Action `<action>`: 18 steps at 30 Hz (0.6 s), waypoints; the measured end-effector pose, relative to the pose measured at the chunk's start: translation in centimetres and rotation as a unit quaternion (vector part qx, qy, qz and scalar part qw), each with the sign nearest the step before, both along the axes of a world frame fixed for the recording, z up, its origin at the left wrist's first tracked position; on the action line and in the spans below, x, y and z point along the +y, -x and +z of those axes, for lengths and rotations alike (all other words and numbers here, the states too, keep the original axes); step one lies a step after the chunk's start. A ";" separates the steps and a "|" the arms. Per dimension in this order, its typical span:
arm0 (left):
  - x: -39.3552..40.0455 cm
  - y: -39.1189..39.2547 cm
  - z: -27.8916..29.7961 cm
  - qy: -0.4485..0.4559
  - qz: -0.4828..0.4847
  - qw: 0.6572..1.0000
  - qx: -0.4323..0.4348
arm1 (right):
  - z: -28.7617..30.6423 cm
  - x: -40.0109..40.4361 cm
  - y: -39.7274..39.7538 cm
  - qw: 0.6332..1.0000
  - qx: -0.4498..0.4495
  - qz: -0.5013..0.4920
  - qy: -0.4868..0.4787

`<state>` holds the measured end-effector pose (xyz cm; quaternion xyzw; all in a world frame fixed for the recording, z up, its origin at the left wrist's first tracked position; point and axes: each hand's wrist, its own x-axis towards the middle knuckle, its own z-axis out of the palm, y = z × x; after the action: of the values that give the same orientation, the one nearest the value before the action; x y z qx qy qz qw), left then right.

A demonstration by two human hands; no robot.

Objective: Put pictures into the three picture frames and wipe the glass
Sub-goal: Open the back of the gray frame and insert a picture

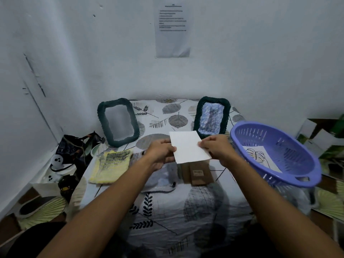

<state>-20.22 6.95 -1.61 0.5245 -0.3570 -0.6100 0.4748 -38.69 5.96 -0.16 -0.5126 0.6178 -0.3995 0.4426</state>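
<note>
A white sheet of picture paper (188,146), blank side up, hangs over the table between both hands. My left hand (161,152) pinches its left edge and my right hand (216,148) pinches its right edge. Under the sheet lies a brown cardboard backing with a stand (198,173), on a grey frame (160,181) lying flat. Two dark green frames stand at the back: the left frame (118,122) shows plain glass, the right frame (212,118) holds a blue patterned picture. A yellow cloth (110,165) lies at the left.
A purple plastic basket (275,155) at the table's right edge holds a leaf drawing (260,157). Bags and small things (74,151) crowd the floor at the left by the wall. The leaf-print tablecloth (167,211) covers the table.
</note>
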 end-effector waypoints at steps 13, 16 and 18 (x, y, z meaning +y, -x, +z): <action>-2.1 10.5 -2.9 -0.014 -0.027 0.999 -0.042 | -0.8 -2.4 10.0 0.941 0.337 0.011 -0.029; -2.4 12.1 -3.3 -0.009 -0.032 0.999 -0.031 | -0.5 -3.1 10.9 0.945 0.324 0.013 -0.029; -2.7 13.1 -3.7 -0.010 -0.038 0.999 -0.030 | 0.0 -3.4 11.5 0.947 0.321 0.012 -0.034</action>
<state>-33.28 4.26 -5.29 0.5330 -0.3849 -0.6152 0.4351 -50.15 2.52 -0.12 -0.6056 0.7341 -0.1878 0.2430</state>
